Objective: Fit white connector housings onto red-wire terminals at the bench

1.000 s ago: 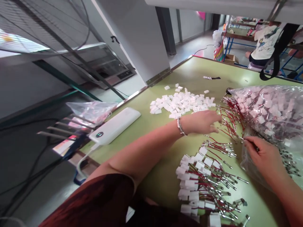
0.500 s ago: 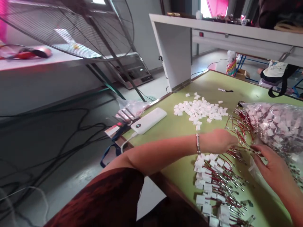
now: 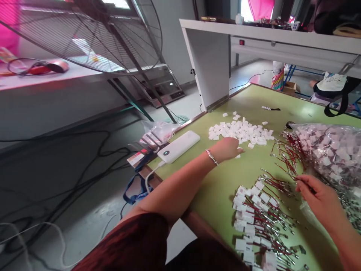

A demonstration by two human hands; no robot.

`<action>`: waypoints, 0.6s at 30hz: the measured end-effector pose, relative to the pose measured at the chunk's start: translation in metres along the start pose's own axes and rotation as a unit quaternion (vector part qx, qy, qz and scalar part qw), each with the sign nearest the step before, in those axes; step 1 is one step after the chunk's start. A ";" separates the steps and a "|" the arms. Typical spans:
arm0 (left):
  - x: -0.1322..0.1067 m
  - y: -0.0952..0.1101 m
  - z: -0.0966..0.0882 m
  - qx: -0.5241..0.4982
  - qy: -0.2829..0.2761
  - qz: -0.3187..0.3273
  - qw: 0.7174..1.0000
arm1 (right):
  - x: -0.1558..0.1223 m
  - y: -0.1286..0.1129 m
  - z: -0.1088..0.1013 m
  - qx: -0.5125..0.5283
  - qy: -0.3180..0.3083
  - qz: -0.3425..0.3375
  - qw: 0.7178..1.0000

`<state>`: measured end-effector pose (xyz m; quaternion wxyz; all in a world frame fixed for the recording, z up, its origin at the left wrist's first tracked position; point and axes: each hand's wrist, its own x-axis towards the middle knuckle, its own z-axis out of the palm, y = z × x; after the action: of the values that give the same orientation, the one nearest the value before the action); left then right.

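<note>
My left hand (image 3: 227, 148) is at the near edge of a loose pile of small white plastic pieces (image 3: 239, 130). Its fingers are bent together over a white plastic piece (image 3: 239, 150); the grip is partly hidden. My right hand (image 3: 318, 190) pinches a thin red wire with a metal end, beside a fanned bundle of red wires (image 3: 287, 156). A smaller group of red wires (image 3: 275, 182) lies left of it. Nearer me, several rows of white pieces with red wires and metal tips (image 3: 255, 218) are spread on the green tabletop (image 3: 216, 195).
A clear bag full of white pieces (image 3: 332, 146) lies at the right, with many metal parts (image 3: 349, 207) below it. A white power bank (image 3: 179, 146) with a cable sits at the left edge. Behind stand a white shelf (image 3: 210, 67) and a large fan (image 3: 113, 34).
My left hand has moved left and away from me, from the wires beside my right hand to the white pieces. My right hand stays nearly in place, still pinching.
</note>
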<state>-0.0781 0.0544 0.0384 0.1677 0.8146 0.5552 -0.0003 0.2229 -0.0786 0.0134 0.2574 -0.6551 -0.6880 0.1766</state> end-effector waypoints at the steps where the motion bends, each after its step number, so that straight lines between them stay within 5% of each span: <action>1: 0.003 -0.002 0.005 0.010 -0.001 -0.006 1.000 | -0.001 0.003 0.000 0.004 0.001 0.007 1.000; 7: 0.009 0.010 0.032 0.026 0.016 0.020 0.999 | -0.003 -0.011 0.010 -0.003 -0.004 0.013 1.000; 14: 0.008 0.006 0.017 -0.099 0.048 0.023 0.994 | -0.005 -0.020 0.020 -0.003 0.052 -0.049 0.997; 16: 0.004 0.012 0.015 -0.260 -0.010 0.020 0.965 | -0.007 -0.023 0.023 -0.006 0.069 -0.073 0.995; 18: 0.000 0.023 0.020 -0.441 -0.091 0.033 0.892 | -0.009 -0.027 0.026 -0.005 0.081 -0.089 0.993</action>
<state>-0.0532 0.0414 0.0258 0.5596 0.6711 0.4534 0.1756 0.1862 -0.0868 0.0070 0.3236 -0.6048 -0.7213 0.0959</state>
